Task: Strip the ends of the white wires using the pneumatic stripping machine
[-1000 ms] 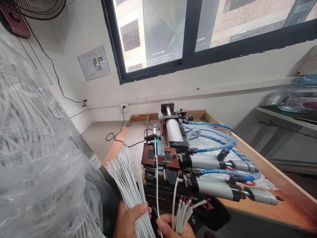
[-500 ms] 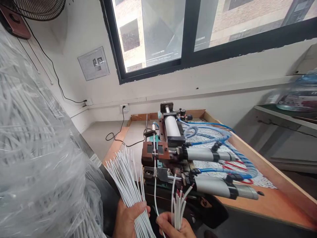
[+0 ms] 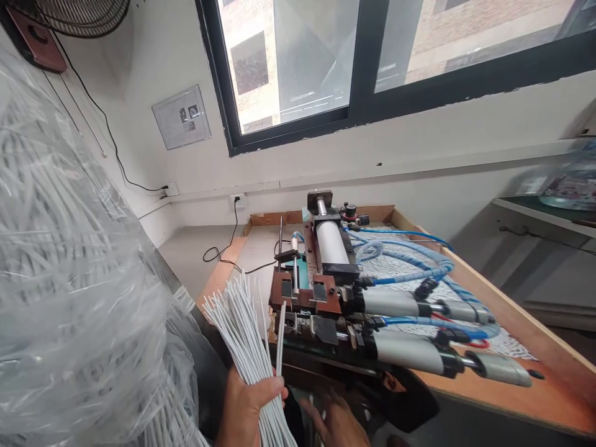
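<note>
From the head camera: my left hand (image 3: 248, 402) is closed firmly round a bundle of white cables (image 3: 244, 338), thumb across the front. The bundle's long axis runs up and away from my hand, leaning left, with the tips fanning out at the far end. Just right of it, a close pair of cables (image 3: 280, 344) rises nearly upright from my thumb, tips leaning slightly right, towards the machine (image 3: 305, 301) ahead. And my right hand (image 3: 342, 422), low and to the right of my left, is a blur; fingers stretched, pale bits by them, and I can't tell what they grip.

Here's the change: half a second ago my right hand held a short bunch upright, with one cable running up into the machine. Now that cable is out of there, the hand has dropped lower, and the brown blocks (image 3: 325, 297), pressed together then, stand apart. My left hand's grip holds as before.
</note>
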### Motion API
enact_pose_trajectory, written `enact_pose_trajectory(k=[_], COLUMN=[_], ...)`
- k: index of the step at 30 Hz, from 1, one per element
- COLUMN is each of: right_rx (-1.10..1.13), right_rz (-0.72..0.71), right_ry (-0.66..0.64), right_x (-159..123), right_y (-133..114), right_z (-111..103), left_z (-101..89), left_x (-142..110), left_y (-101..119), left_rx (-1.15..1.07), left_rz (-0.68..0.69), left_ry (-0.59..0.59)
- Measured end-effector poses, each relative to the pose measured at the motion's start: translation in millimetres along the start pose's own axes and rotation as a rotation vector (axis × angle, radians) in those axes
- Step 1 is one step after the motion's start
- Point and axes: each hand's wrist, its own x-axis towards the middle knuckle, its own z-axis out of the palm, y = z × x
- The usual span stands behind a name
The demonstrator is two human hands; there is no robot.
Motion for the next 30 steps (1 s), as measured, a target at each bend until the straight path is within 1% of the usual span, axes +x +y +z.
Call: enact_pose_trajectory(k=[2,3,4,5,6,7,8,10,11,14,17,19,22,24,26,28,30], right_rx=[0.227,0.334,0.408,0.462,0.505,0.542,0.575,0.640,0.668,0.730,0.795,0.847,0.920,0.973,1.010,0.974,0.894], right_rz=[-0.126,-0.142,-0.157,-0.146,-0.112,-0.066,-0.009,0.094,0.127,0.176,0.232,0.278,0.327,0.343,0.351,0.359,0.355], right_ry=[-0.175,-0.251,-0.263,-0.249,-0.226,-0.194,-0.165,-0.125,-0.108,-0.086,-0.081,-0.068,-0.066,-0.078,-0.126,-0.194,-0.203], right_x=[4.1,5.0,5.4,5.5,5.5,5.7,6.1,7.7,8.5,10.2,11.0,11.7,13.3,13.3,11.6,8.9,6.4], right_y=[-36.0,-52.6,-66.0,-75.4,-80.3,-81.3,-79.2,-70.3,-65.6,-59.1,-64.6,-70.8,-78.3,-82.2,-85.9,-88.9,-90.0], right_z=[-0.2,0.6,2.0,3.7,5.4,7.0,8.3,9.3,9.2,7.8,6.8,6.2,5.8,6.7,9.0,12.2,15.4], left_z=[3.3,4.8,5.8,6.4,6.3,5.7,4.7,2.6,1.9,2.4,4.8,5.9,6.3,6.7,8.0,9.5,10.5], left_x=[-0.7,-1.1,-1.2,-0.9,-0.1,1.1,2.8,6.5,8.1,10.9,11.5,11.9,12.2,11.3,9.5,7.6,6.8], left_y=[1.4,2.4,3.2,3.7,3.8,3.4,2.6,0.6,-0.3,-1.3,-0.5,0.1,0.9,2.3,4.7,7.2,8.8], left_rx=[0.001,-0.006,-0.014,-0.025,-0.027,-0.016,0.003,0.018,0.009,-0.046,-0.054,-0.055,-0.059,-0.059,-0.052,-0.036,-0.032], left_rz=[0.021,0.041,0.063,0.076,0.076,0.062,0.037,0.001,-0.004,0.011,0.016,0.011,0.016,0.029,0.041,0.053,0.063], left_ry=[-0.061,-0.107,-0.149,-0.178,-0.183,-0.157,-0.108,-0.009,0.022,0.050,0.060,0.057,0.022,-0.007,-0.056,-0.137,-0.184])
